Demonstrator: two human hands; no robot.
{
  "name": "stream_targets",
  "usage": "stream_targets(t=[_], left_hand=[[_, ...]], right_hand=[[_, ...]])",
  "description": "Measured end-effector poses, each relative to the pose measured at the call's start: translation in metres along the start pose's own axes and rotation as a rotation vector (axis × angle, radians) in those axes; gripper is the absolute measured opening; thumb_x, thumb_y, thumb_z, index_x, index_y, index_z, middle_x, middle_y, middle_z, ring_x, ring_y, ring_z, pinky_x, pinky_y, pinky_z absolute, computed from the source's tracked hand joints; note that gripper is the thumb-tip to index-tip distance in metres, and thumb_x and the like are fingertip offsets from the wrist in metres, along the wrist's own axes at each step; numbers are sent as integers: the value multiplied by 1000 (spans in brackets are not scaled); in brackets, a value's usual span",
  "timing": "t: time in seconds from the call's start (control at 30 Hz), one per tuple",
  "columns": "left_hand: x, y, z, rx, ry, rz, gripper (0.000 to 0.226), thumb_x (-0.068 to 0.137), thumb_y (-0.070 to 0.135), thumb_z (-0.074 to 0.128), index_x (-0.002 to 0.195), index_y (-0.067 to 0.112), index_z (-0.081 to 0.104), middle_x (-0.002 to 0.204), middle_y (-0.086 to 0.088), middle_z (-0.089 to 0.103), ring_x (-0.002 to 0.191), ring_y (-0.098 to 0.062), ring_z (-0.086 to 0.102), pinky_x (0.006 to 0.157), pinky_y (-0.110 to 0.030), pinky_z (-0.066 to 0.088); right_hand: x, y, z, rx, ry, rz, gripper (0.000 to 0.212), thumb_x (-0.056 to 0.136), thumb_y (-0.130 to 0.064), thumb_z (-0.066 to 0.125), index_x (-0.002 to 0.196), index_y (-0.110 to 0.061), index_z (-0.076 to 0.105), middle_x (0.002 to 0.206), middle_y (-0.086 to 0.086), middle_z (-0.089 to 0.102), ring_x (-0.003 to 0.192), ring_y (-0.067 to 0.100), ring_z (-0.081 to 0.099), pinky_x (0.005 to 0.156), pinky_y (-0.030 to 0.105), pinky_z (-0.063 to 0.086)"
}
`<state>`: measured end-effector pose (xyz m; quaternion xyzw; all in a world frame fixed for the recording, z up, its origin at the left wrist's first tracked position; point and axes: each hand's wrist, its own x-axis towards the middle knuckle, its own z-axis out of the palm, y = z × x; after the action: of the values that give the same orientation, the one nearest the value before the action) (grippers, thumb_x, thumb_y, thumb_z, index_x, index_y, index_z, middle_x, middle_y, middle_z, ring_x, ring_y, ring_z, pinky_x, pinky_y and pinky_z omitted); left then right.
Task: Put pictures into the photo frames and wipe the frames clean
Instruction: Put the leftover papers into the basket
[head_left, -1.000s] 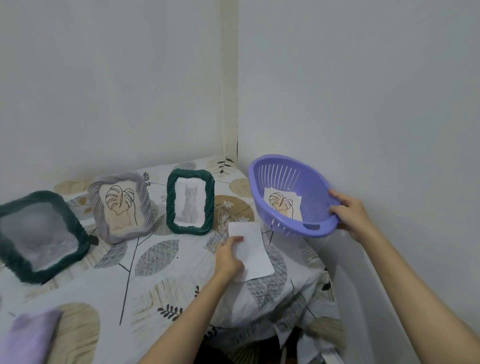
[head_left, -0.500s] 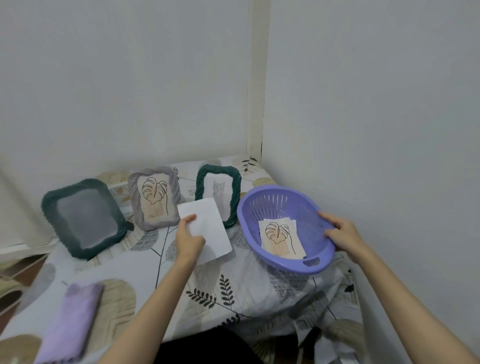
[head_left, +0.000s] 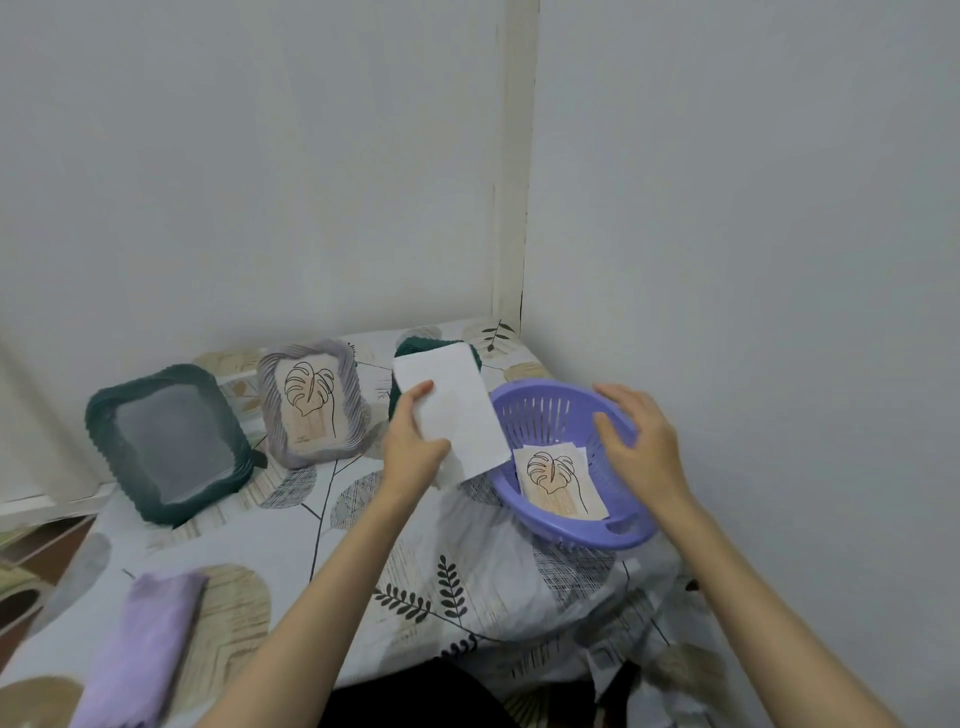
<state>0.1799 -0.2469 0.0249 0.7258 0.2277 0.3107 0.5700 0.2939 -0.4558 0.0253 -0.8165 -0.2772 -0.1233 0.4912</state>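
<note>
The left hand (head_left: 410, 457) pinches a smooth white rectangular photo sheet (head_left: 452, 410) above the leaf-print cloth (head_left: 311, 561), while the right hand (head_left: 641, 441), fingers loosely spread, hovers over the slotted purple plastic basket (head_left: 550, 415) holding leaf prints (head_left: 558, 480).

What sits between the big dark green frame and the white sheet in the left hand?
The grey frame holding a leaf drawing, seen in the head view, stands between the dark green frame and the white sheet.

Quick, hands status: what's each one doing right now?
Left hand: pinching the white sheet of paper.
Right hand: open, holding nothing, over the purple basket.
</note>
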Motion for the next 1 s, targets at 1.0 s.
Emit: stream_targets(t=[1.0], left_hand=[[24,10,119,648,-582,-488,12,90,2,53,83,5,43,85,-13,45,86,-31,55,71,-33,50]], right_hand=[[41,26,31,-427,-463,568,8,82,-4,56,89,-2,54,109,18,60,97,30,58,72,28,44]])
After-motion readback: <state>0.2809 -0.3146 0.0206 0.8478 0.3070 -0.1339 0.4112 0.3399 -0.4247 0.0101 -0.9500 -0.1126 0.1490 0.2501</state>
